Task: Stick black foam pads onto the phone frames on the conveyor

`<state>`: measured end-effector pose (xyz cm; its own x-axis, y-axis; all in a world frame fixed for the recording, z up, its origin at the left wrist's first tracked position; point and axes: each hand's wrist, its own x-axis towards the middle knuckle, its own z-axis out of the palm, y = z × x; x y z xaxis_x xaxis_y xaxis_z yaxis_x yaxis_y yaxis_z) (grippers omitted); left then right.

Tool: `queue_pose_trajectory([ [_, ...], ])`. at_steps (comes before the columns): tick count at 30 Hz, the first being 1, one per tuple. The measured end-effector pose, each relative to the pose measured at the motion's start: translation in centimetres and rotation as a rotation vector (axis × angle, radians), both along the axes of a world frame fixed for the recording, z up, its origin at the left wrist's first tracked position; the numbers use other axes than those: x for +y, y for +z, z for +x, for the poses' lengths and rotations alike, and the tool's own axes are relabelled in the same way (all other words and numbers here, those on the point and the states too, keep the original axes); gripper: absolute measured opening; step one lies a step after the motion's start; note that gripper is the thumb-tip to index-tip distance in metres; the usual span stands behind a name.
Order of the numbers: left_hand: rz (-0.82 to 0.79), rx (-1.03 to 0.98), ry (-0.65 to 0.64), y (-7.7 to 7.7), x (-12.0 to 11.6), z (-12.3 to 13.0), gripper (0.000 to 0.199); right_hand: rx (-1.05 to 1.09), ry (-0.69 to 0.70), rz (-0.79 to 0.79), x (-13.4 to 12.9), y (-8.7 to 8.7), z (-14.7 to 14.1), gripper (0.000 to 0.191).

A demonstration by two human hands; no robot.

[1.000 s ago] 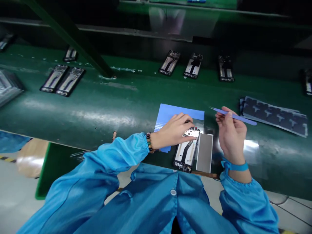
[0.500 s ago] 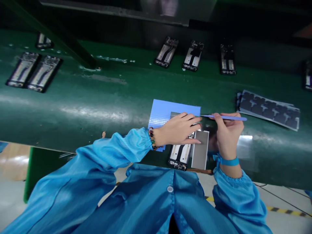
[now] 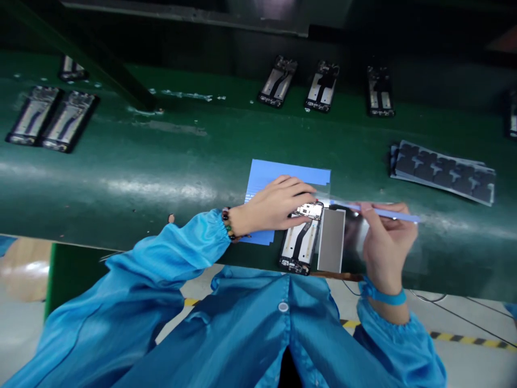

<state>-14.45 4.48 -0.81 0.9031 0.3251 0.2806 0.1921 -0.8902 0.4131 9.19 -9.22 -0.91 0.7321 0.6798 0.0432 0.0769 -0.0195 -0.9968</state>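
My left hand lies palm down, fingers stretched out, over the top of an opened phone and a blue sheet. Its thumb is apart from the fingers and rests over the phone's upper part. What lies beneath the palm is hidden. In my right hand is a pair of blue-purple tweezers, pinched between thumb and fingers. The tweezers' tip points left, near the phone's top right corner, and is blurred. Close along the phone's right side lies a grey rectangular panel.
Sheets of dark die-cut stickers are stacked at the right. Several opened phones lie at the back, among them one phone behind the blue sheet. A slanted green post meets the green bench at the left.
My left hand has slid left, uncovering the phone's upper part. My right hand with the tweezers has shifted right and toward me.
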Motion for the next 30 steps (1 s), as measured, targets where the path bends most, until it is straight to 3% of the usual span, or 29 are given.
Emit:
queue_pose_trajectory([
  [3, -0.055, -0.054, -0.014, -0.3, 0.1, -1.3, 0.032, 0.004, 0.027, -0.080, -2.3, -0.3, -2.7, 0.043],
  [7, -0.107, -0.080, -0.015, -0.9, 0.1, -1.5, 0.028, -0.003, 0.027, -0.089, -2.5, -1.2, -4.9, 0.045],
  [13, -0.122, -0.094, -0.009, -1.2, 0.0, -1.2, 0.027, -0.058, 0.062, -0.106, -1.7, -1.4, -5.0, 0.044],
  [20, -0.025, -0.084, -0.017, -1.4, 0.0, -1.3, 0.022, -0.060, 0.074, -0.107, -1.7, -1.4, -5.2, 0.044],
  [24, 0.110, -0.080, -0.030, -1.2, -0.2, -1.3, 0.016, -0.065, 0.035, -0.094, -1.8, -1.1, -4.2, 0.043],
  [27, 0.234, -0.049, -0.049, -1.0, -0.7, -1.2, 0.015, -0.118, -0.090, -0.020, -2.4, -0.6, -2.2, 0.042],
  [30, 0.326, -0.063, -0.030, -1.2, -1.3, -1.0, 0.014, -0.147, -0.121, 0.001, -3.4, -0.5, 0.2, 0.043],
])
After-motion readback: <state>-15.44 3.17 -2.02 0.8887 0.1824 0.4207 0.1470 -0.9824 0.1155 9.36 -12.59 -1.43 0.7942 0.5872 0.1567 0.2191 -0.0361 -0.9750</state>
